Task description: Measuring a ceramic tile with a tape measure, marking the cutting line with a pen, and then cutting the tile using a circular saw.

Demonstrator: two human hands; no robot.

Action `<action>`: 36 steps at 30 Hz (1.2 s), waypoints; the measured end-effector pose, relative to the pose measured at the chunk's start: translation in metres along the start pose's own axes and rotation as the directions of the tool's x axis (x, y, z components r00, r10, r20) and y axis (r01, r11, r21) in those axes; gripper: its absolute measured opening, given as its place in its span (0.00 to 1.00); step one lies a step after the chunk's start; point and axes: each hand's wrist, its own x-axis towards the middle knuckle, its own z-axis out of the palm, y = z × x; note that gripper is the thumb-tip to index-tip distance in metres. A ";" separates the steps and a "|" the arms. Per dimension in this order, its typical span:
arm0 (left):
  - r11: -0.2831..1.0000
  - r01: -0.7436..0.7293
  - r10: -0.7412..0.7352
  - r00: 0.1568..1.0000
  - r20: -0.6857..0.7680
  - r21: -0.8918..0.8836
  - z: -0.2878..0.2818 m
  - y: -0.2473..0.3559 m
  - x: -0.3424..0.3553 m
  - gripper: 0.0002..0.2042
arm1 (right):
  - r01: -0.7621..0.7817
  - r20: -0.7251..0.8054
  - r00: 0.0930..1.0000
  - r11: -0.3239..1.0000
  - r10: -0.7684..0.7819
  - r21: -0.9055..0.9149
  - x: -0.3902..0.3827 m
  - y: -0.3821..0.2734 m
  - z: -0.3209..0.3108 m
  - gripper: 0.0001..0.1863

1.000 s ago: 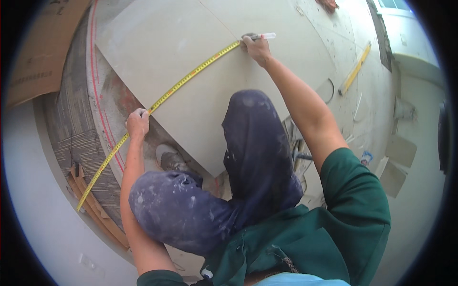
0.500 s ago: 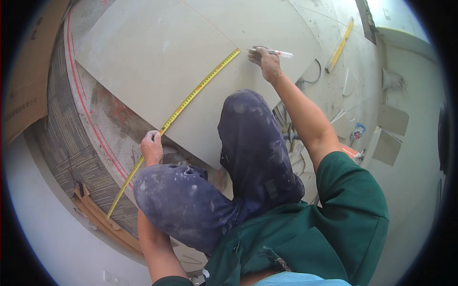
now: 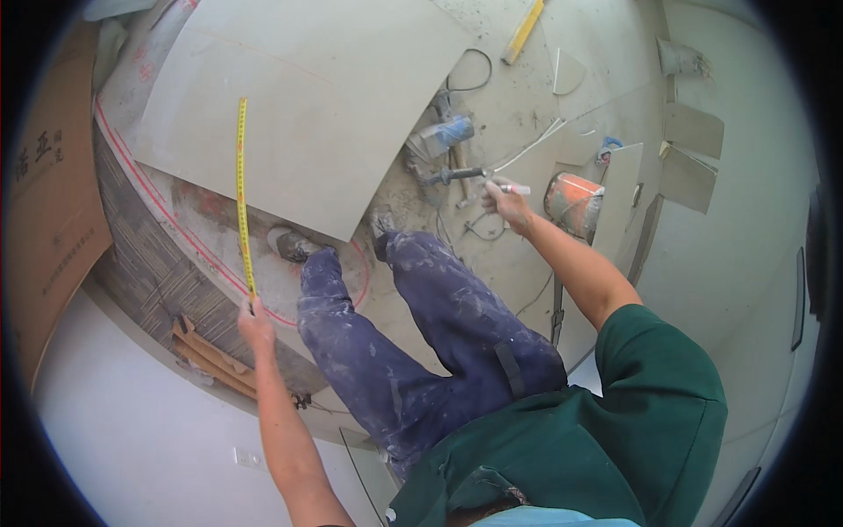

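My left hand (image 3: 256, 323) grips an extended yellow tape measure (image 3: 242, 200), whose blade points away from me across a large pale board (image 3: 307, 105) with faint lines on it. My right hand (image 3: 507, 202) is closed round a slim white marker (image 3: 518, 190) and is clear of the board, near the black handle (image 3: 463, 173) of a dusty power tool (image 3: 443, 139) with a blue part. Both my shoes (image 3: 294, 246) are at the board's near edge, on dusty floor marked with red lines. An orange bucket (image 3: 575, 202) stands just right of my right hand.
At the far left a large cardboard sheet (image 3: 57, 211) stands by the wall, above brown strips (image 3: 215, 356) on grey patterned flooring. A yellow level (image 3: 522, 31), a semicircular offcut (image 3: 567, 72) and several cables lie beyond the tool. Small panels (image 3: 689, 132) are at the right wall.
My bent knees have straightened. My right hand left the board and moved right with the marker. The tape's far end left the line on the board; the blade now points straight away from me.
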 end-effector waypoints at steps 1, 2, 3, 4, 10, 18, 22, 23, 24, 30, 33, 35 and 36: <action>0.999 0.024 -0.025 0.999 0.020 0.029 0.000 0.020 -0.024 0.14 | -0.007 -0.010 1.000 1.000 0.007 0.005 -0.022 0.003 -0.020 0.14; 0.997 0.049 -0.051 0.998 0.040 0.059 0.004 0.041 -0.054 0.15 | -0.040 -0.010 0.999 0.999 0.040 -0.022 -0.046 0.006 -0.041 0.13; 0.997 0.038 -0.040 0.999 0.023 0.074 -0.001 0.053 -0.077 0.15 | -0.066 0.004 0.998 0.997 0.066 -0.044 -0.072 0.005 -0.056 0.13; 0.996 0.040 -0.040 0.999 -0.005 0.081 0.020 0.044 -0.112 0.16 | -0.113 -0.031 0.993 0.991 0.111 -0.070 -0.091 0.031 -0.078 0.13; 0.971 0.176 -0.173 0.984 -0.035 0.164 0.055 0.043 -0.206 0.17 | -0.384 -0.306 0.889 0.918 0.340 -0.096 -0.220 0.103 -0.200 0.16; 0.896 0.416 -0.418 0.908 -0.021 0.155 0.106 0.037 -0.295 0.24 | -0.445 -0.310 0.869 0.882 0.385 -0.154 -0.216 0.081 -0.289 0.23; 0.831 0.497 -0.468 0.867 -0.169 0.250 0.069 -0.010 -0.319 0.28 | -0.405 -0.260 0.896 0.902 0.359 -0.151 -0.149 0.039 -0.333 0.25; 0.820 0.514 -0.486 0.858 -0.169 0.252 0.055 -0.003 -0.333 0.28 | -0.402 -0.277 0.894 0.904 0.353 -0.146 -0.127 0.024 -0.347 0.25; 0.811 0.529 -0.505 0.849 -0.156 0.250 0.045 0.014 -0.355 0.28 | -0.401 -0.306 0.887 0.905 0.345 -0.143 -0.103 0.008 -0.364 0.26; 0.648 0.697 -0.611 0.716 -0.337 0.307 0.148 0.268 -0.521 0.28 | 0.103 -0.059 0.991 0.961 -0.122 -0.255 0.132 -0.129 -0.487 0.23; 0.750 0.645 -0.559 0.736 -0.381 0.146 0.200 0.340 -0.500 0.29 | 0.026 0.033 0.999 0.970 -0.018 -0.242 0.128 -0.154 -0.495 0.20; 0.739 0.669 -0.628 0.726 -0.279 0.076 0.213 0.381 -0.450 0.30 | 0.037 0.049 0.999 0.956 -0.024 -0.291 0.115 -0.177 -0.517 0.19; 0.720 0.693 -0.670 0.702 -0.242 0.018 0.240 0.414 -0.423 0.30 | 0.057 0.037 0.998 0.945 -0.047 -0.322 0.128 -0.197 -0.529 0.19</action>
